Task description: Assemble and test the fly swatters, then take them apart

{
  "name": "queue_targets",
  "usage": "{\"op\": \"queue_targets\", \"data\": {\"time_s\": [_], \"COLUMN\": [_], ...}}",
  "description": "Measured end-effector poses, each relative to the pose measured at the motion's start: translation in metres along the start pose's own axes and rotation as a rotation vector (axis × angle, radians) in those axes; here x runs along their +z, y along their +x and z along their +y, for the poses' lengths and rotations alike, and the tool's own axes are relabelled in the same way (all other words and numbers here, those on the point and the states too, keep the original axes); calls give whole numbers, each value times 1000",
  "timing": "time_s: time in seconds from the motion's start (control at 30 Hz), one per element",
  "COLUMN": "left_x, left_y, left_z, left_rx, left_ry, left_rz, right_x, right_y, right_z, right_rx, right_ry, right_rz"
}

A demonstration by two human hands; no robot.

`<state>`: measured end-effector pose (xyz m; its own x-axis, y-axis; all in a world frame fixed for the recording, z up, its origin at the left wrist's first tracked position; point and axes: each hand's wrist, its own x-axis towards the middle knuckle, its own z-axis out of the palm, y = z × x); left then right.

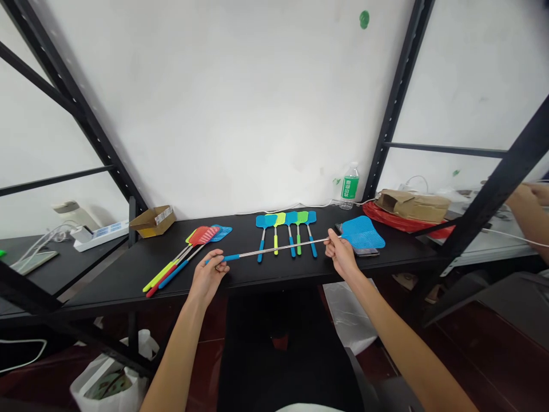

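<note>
A blue fly swatter with a long metal shaft is held level above the front of the black tabletop. My left hand is closed on its blue handle. Near the swatter's head, the fingers of my right hand pinch the metal shaft. Behind the shaft lies a row of several short fly swatters in blue, yellow and green, with heads toward the wall. On the left, several extended fly swatters in yellow, red and blue lie in a fanned pile. A phone is partly hidden under the held blue head.
An open cardboard box sits at the back left, near a white power strip. A water bottle and a cardboard package on red plastic stand at the right. Black metal posts frame both sides. Another person's hand shows at far right.
</note>
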<state>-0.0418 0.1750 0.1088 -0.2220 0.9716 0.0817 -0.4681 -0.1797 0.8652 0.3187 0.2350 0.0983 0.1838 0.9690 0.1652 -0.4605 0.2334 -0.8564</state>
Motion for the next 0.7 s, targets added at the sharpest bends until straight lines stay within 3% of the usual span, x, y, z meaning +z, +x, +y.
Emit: {"op": "queue_targets", "data": {"time_s": [0.7], "left_x": [-2], "left_y": [1], "left_z": [-2], "left_rx": [20], "left_ry": [28], "left_rz": [-17], "right_x": [-1], "right_y": [-1], "right_z": [0], "right_rx": [-4], "right_ry": [4], "right_rz": [-50]}}
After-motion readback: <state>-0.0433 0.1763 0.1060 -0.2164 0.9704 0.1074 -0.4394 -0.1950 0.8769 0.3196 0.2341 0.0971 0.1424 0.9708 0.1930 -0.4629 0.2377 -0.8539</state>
